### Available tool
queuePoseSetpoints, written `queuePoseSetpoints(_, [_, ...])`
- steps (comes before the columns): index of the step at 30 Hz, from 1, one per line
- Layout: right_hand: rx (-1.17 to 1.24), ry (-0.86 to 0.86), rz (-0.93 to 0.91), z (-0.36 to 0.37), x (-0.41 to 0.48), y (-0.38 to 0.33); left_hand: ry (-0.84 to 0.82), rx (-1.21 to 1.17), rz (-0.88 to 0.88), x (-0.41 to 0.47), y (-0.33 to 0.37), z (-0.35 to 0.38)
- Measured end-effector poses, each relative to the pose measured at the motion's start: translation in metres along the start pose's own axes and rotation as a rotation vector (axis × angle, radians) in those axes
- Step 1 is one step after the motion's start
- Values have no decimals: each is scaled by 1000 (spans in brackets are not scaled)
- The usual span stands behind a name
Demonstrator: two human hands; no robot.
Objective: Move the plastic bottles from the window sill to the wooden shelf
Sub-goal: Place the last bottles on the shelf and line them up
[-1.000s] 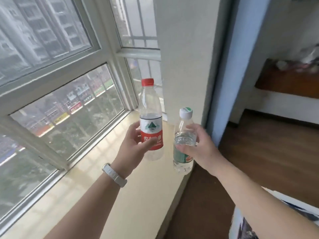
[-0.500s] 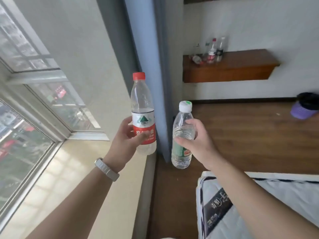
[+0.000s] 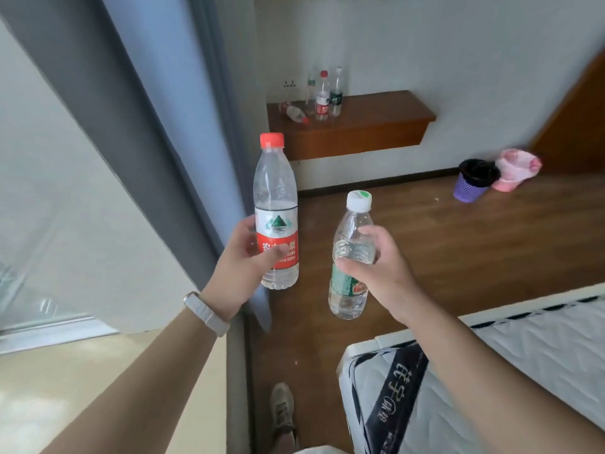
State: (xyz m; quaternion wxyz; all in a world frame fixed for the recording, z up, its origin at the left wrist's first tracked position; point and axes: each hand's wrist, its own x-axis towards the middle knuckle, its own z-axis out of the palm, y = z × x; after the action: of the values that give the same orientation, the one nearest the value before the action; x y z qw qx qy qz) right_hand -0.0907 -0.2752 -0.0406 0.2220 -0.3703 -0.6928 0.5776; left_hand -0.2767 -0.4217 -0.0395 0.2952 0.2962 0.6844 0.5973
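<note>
Head view: the left hand (image 3: 244,257) wraps its fingers round the label of an upright red-capped bottle (image 3: 276,214), thumb across the front. The right hand (image 3: 381,270) clasps a white-capped bottle (image 3: 350,257) at its middle, fingers curled round it, tilted slightly. Both bottles hang in the air above the wooden floor (image 3: 458,240), apart from each other. The wooden shelf (image 3: 370,126) on the far wall carries three standing bottles (image 3: 324,93) and one lying near its left end

Shelf bottles (image 3: 322,96) too small; mattress (image 3: 491,371) cropped.
</note>
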Motion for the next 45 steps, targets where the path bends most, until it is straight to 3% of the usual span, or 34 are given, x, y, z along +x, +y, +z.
queuePoseSetpoints(10, [-66,173,8,42,117,-34,-154,-45,15,152,-6,-23])
queuePoseSetpoints(22, [-57,273,47,19,215,-29,-191,-84,8,261,-1,2])
queuePoseSetpoints(36, [23,315,115,-69,417,-16,-208,8,-143,464,17,97])
queuePoseSetpoints(45, [40,349,54,-150,511,-25,-273,-21,-80,570,53,150])
